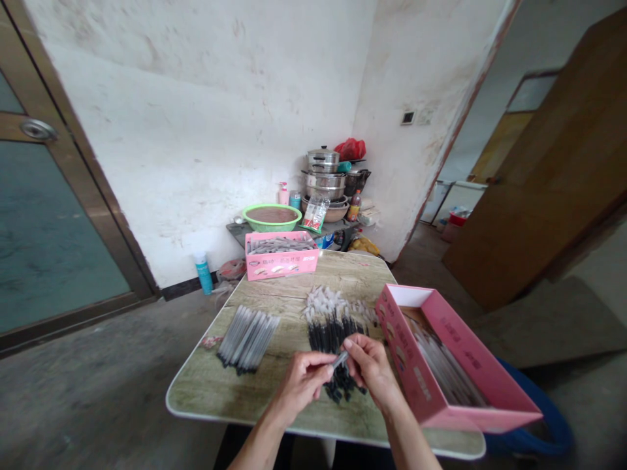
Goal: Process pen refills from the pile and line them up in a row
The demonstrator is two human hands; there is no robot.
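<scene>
Both hands meet over the near part of a small wood-patterned table (294, 297). My left hand (304, 382) and my right hand (371, 367) are closed in a pinch on one short grey pen piece (339, 359) held between them. Right under the hands lies a heap of black pen refills (333, 339) with clear tips pointing away. A row of several clear pen barrels (247, 338) lies to the left of the heap.
An open pink box (443, 372) with pen parts sits at the right table edge. A second pink box (281, 256) stands at the far end. Behind are a green basin (272, 217), stacked metal pots (324, 176), a glass door at left and a wooden door at right.
</scene>
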